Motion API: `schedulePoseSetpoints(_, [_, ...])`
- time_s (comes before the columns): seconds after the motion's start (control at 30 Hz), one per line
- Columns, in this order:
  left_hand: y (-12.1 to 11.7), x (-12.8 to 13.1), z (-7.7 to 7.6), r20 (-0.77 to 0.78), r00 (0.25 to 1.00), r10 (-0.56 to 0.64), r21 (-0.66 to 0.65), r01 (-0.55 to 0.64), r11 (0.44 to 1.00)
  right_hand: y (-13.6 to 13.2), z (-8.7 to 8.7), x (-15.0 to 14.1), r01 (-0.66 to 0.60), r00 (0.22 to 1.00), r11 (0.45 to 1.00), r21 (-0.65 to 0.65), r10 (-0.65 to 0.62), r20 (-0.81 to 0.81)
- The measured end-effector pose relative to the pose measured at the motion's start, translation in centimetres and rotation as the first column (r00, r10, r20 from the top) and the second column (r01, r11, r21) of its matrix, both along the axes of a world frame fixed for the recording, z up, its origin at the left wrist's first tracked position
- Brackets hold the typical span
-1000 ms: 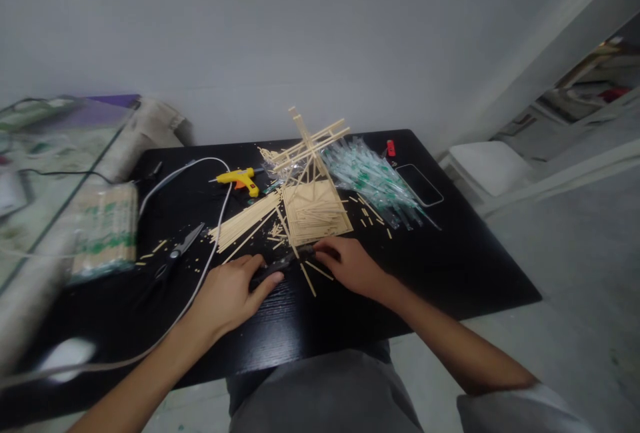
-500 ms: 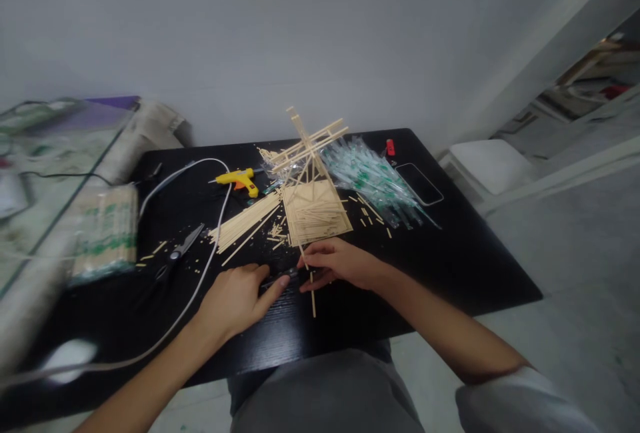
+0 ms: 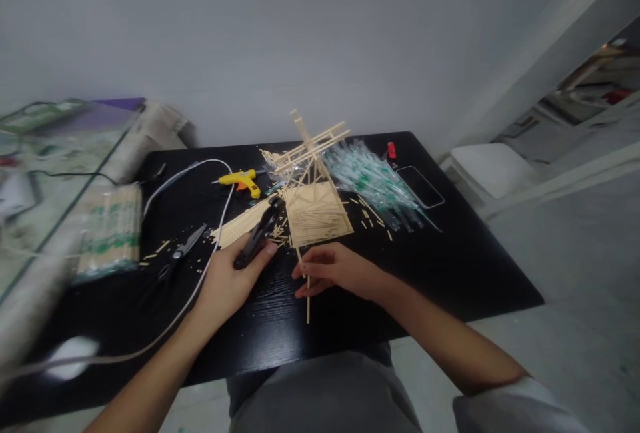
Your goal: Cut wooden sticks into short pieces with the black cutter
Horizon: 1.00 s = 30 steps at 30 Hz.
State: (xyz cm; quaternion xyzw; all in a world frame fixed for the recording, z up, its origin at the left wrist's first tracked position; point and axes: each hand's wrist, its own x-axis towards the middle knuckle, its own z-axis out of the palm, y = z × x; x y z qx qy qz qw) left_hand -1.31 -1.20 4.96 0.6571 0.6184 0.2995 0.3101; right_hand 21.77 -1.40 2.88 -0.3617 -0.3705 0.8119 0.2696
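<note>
My left hand (image 3: 227, 281) is closed around a dark hand tool, apparently pliers (image 3: 260, 234), tilted up and away from me. The tool's far end is over the edge of a bundle of thin wooden sticks (image 3: 244, 221). Between the fingers of my right hand (image 3: 333, 269) is a thin wooden stick (image 3: 308, 306), its near end pointing toward me. Just beyond that hand, a stick model (image 3: 314, 153) with crossed arms stands on a flat wooden base (image 3: 345, 225). More sticks lie across the base.
A yellow glue gun (image 3: 240, 180) lies behind the bundle. Scissors (image 3: 183, 247) and a white cable (image 3: 207, 259) are to the left, beside a wrapped stick pack (image 3: 111, 229). Clear wrappers (image 3: 373, 179), a phone (image 3: 421, 186) and a red item (image 3: 391, 150) lie at the right.
My left hand has lifted the pliers off the table and tilted them upward. The stick in my right hand has shifted slightly left and toward me.
</note>
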Motion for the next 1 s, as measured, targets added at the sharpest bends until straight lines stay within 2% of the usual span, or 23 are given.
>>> schedulePoseSetpoints(0.1, [1.0, 1.8, 0.7, 0.144, 0.99, 0.007, -0.026, -0.004, 1.0, 0.0, 0.1, -0.5, -0.027, 1.0, 1.0, 0.002, 0.027, 0.0])
schedulePoseSetpoints(0.27, [2.8, 2.6, 0.7, 0.205, 0.979, -0.017, -0.094, 0.037, 0.995, 0.8, -0.1, -0.3, -0.08, 0.995, 0.995, 0.055, 0.076, 0.067])
schedulePoseSetpoints(0.37, [3.8, 2.5, 1.8, 0.212, 0.977, 0.003, -0.071, 0.012, 0.997, 2.1, 0.3, 0.3, -0.09, 0.99, 0.99, 0.108, 0.077, 0.122])
schedulePoseSetpoints(0.47, [5.2, 2.4, 4.3, 0.256, 0.967, 0.003, 0.058, -0.019, 0.998, 4.1, 2.2, 0.9, -0.039, 0.992, 0.98, 0.194, 0.014, 0.129])
schedulePoseSetpoints(0.57, [6.5, 2.4, 6.9, 0.306, 0.952, -0.019, 0.227, -0.054, 0.973, 6.1, 5.4, 1.2, 0.016, 0.992, 0.925, 0.379, -0.063, 0.114])
schedulePoseSetpoints(0.63, [7.0, 2.3, 7.9, 0.301, 0.954, -0.018, 0.303, -0.077, 0.95, 6.9, 7.5, 1.4, 0.072, 0.992, 0.89, 0.45, -0.109, 0.056])
schedulePoseSetpoints(0.73, [6.9, 1.6, 8.2, 0.168, 0.986, -0.01, 0.377, -0.055, 0.924, 7.2, 9.3, 1.7, 0.143, 0.989, 0.852, 0.504, -0.144, -0.037])
schedulePoseSetpoints(0.83, [6.5, 0.7, 8.2, -0.097, 0.995, -0.037, 0.409, 0.073, 0.909, 7.0, 9.6, 2.0, 0.133, 0.991, 0.854, 0.503, -0.119, -0.06])
schedulePoseSetpoints(0.93, [6.2, 0.2, 8.3, -0.355, 0.934, -0.046, 0.409, 0.2, 0.891, 6.8, 9.2, 2.0, 0.143, 0.988, 0.85, 0.507, -0.149, -0.028])
schedulePoseSetpoints(1.0, [6.2, 0.0, 8.2, -0.485, 0.875, -0.001, 0.429, 0.239, 0.871, 6.8, 8.9, 1.9, 0.17, 0.982, 0.842, 0.511, -0.186, -0.02])
